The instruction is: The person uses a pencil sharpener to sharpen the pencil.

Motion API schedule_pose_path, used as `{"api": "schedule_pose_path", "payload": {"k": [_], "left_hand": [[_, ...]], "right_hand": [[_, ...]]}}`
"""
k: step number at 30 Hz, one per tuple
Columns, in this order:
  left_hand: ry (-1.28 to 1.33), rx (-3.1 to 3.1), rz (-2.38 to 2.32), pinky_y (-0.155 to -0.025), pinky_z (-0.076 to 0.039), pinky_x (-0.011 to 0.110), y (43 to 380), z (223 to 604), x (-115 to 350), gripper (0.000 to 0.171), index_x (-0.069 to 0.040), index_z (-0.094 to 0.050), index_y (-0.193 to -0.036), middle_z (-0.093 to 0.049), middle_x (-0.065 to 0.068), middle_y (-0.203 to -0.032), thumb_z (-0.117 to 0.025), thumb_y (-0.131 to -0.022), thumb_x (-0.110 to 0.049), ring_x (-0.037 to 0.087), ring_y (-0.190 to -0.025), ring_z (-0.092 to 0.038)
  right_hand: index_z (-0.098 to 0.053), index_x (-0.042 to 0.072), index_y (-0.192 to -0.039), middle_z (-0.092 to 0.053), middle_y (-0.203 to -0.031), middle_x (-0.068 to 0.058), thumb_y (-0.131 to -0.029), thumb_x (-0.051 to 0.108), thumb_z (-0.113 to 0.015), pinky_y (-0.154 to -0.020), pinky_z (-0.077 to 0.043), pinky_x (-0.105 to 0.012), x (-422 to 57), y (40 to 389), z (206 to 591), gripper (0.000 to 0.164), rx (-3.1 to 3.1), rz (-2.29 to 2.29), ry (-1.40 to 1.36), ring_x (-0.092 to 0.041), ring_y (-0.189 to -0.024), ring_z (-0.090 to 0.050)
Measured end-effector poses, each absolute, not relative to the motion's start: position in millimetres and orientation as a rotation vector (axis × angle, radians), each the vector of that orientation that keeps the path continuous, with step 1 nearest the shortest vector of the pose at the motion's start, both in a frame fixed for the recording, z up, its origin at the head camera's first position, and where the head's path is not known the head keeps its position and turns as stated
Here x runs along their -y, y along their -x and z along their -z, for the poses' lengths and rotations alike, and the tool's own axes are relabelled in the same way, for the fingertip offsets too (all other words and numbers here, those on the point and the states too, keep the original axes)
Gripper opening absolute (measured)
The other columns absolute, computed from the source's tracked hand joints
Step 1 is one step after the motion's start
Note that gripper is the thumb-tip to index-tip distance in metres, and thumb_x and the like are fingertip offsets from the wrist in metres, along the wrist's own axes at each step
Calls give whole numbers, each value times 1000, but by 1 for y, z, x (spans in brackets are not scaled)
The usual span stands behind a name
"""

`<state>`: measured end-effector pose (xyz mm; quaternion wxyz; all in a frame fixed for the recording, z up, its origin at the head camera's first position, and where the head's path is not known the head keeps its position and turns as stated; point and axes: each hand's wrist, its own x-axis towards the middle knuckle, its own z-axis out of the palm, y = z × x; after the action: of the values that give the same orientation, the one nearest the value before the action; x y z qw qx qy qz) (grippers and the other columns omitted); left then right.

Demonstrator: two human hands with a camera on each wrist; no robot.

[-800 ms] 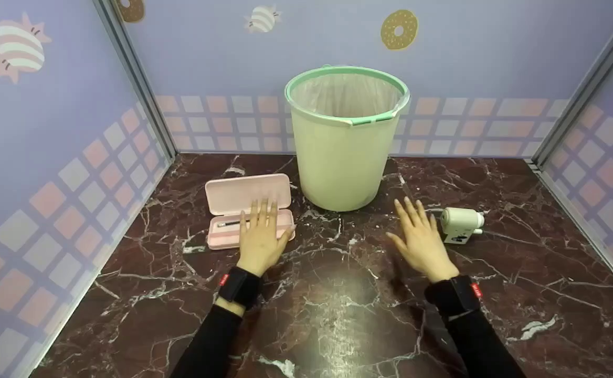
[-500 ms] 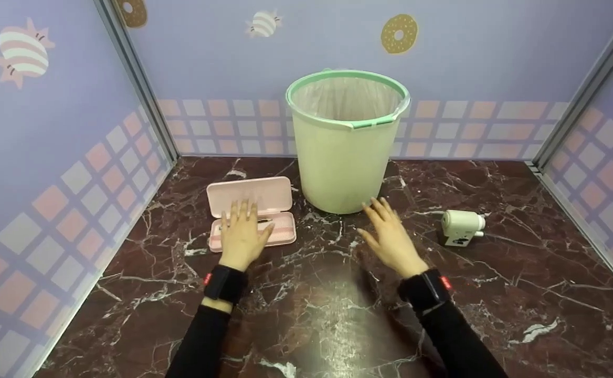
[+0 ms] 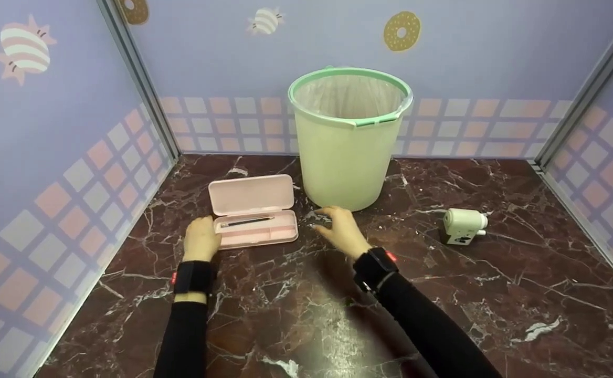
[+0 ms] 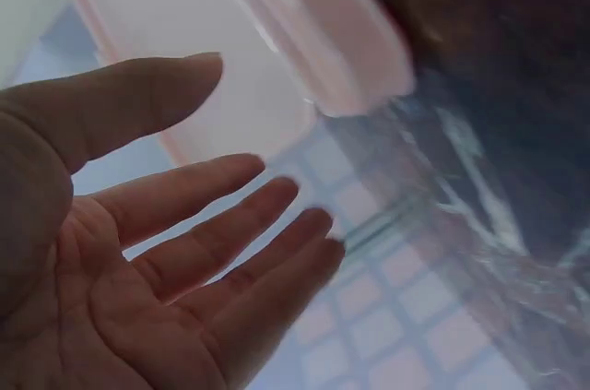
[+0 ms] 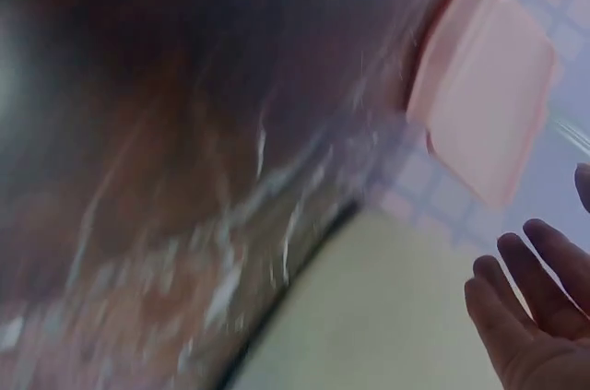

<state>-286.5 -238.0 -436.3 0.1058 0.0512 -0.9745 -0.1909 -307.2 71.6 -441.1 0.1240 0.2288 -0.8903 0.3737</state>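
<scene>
A pink pencil case (image 3: 256, 243) lies with its lid (image 3: 251, 195) raised at the back. Inside it is a slim dark pencil (image 3: 246, 222). My left hand (image 3: 201, 239) is at the case's left end, and in the left wrist view its fingers (image 4: 267, 224) are spread and loosely bent, with a gap to the pink case. My right hand (image 3: 344, 231) is to the right of the case, in front of the bin, with bent fingers and thumb apart. Nothing is between its fingers in the right wrist view.
A pale green bin (image 3: 344, 163) with a clear liner stands behind the hands. On the right is a small light green pencil sharpener (image 3: 463, 227). Patterned walls (image 3: 469, 52) enclose the dark marble tabletop (image 3: 296, 315).
My left hand has moved left from over the pencil case to its left end, uncovering the pencil. My right hand has moved left, away from the sharpener towards the case; its fingers have bent.
</scene>
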Motion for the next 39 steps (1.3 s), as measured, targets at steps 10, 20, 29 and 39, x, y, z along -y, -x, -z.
{"api": "schedule_pose_path", "payload": {"k": [10, 20, 29, 39], "left_hand": [[-208, 2894, 554, -78, -53, 63, 292, 445, 237, 25, 17, -65, -99, -65, 40, -100, -53, -85, 0, 57, -92, -65], [-205, 2901, 501, -79, -54, 62, 292, 447, 236, 22, 17, -65, -97, -65, 40, -100, -51, -82, 8, 56, -92, -65], [-106, 2871, 455, -79, -54, 61, 287, 445, 233, 19, 18, -64, -91, -66, 40, -93, -56, -76, 9, 56, -89, -65], [-89, 2989, 503, -83, -53, 61, 286, 438, 237, 27, 18, -64, -92, -65, 41, -98, -66, -66, 9, 57, -94, -64]], "right_hand": [[-71, -8, -110, -72, -109, -22, -88, 9, -70, -97, -52, -44, -39, 326, 453, 28, 2777, -1121, -548, -35, -106, -68], [-74, -6, -93, -75, -90, -19, -88, 3, -65, -84, -54, -43, -16, 329, 462, 14, 2822, -1067, -526, -35, -89, -69], [-72, -8, -85, -72, -82, -20, -82, 1, -71, -78, -52, -43, -15, 325, 466, 9, 2776, -994, -512, -37, -86, -67], [-71, -9, -82, -70, -77, -19, -71, -4, -75, -70, -52, -37, -23, 323, 465, 13, 2800, -1019, -535, -34, -78, -66]]}}
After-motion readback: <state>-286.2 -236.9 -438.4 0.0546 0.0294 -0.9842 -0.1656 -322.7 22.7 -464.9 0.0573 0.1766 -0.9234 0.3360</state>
